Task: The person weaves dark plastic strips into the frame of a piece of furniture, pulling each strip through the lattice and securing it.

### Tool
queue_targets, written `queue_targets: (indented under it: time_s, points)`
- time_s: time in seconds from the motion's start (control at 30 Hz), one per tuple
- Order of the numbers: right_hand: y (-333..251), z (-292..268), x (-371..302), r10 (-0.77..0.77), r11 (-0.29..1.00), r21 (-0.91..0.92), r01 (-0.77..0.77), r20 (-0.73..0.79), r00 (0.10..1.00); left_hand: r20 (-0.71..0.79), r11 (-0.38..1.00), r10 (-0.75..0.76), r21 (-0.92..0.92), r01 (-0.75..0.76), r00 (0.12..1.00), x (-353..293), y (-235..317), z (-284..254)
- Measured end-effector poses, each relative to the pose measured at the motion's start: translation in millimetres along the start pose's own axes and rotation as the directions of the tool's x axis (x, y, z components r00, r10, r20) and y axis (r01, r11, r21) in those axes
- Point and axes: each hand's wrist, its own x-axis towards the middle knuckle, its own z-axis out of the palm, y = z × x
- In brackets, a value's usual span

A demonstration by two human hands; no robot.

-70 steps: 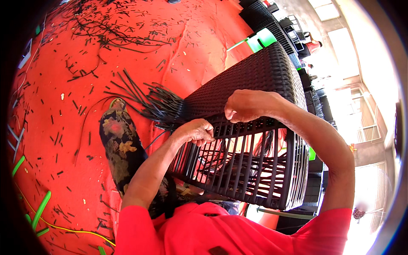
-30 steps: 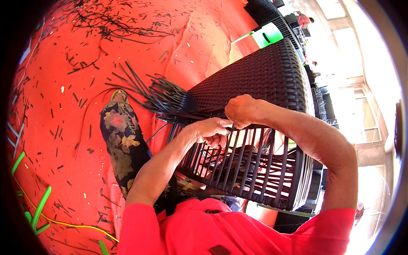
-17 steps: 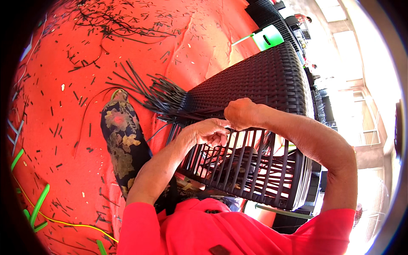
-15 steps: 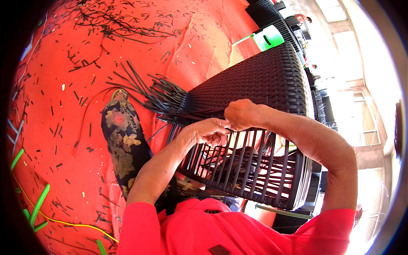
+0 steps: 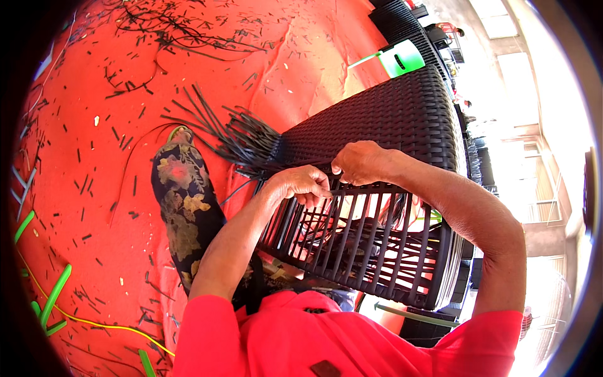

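Observation:
A dark brown wicker furniture piece [image 5: 383, 107] lies in front of me, its upper face tightly woven and its near side a row of bare parallel strips [image 5: 358, 235]. At the border between them, my right hand [image 5: 363, 162] is closed in a pinch on a dark wicker strip, mostly hidden by the fingers. Just left of it, my left hand [image 5: 303, 184] curls its fingers down over the bare strips; what they grip is hidden. A bundle of loose wicker strip ends [image 5: 248, 138] fans out from the piece's left end.
The red floor covering [image 5: 207, 69] is strewn with short dark offcuts and long loose strips [image 5: 182, 41]. A green-and-white stool-like object [image 5: 402, 58] stands beyond the piece. Green tubes [image 5: 56, 295] and a yellow cord [image 5: 119, 328] lie at left. My patterned trouser leg [image 5: 185, 207] is beside the work.
My hands have come slightly apart, the left shifting a little left and up, the right slightly up. The wicker piece stays in about the same place.

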Motion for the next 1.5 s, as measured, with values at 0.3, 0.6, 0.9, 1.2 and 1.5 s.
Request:
queue_targets:
  time_s: [0.3, 0.6, 0.9, 1.2, 1.5]
  points:
    - [7, -4, 2, -0.219, 0.976, 0.045, 0.215, 0.129, 0.967, -0.103, 0.998, -0.006, -0.065, -0.001, 0.995, 14, -31, -8]
    - [25, 7, 28, -0.205, 0.978, 0.096, 0.185, 0.283, 0.937, -0.187, 0.979, -0.054, -0.204, 0.015, 0.981, 13, -34, -22]
    - [2, 1, 12, -0.106, 0.746, 0.665, -0.048, 0.189, 0.976, -0.114, 0.809, 0.197, -0.542, -0.227, 0.974, 15, -38, -32]
    - [12, 18, 20, 0.039, 0.697, 0.707, -0.119, 0.127, 0.991, 0.022, 0.959, -0.073, -0.272, 0.077, 0.997, 14, -21, -7]
    - [10, 42, 28, -0.024, 0.983, 0.180, 0.027, -0.015, 1.000, 0.130, 0.950, 0.113, -0.304, -0.069, 0.985, 17, -30, 2]
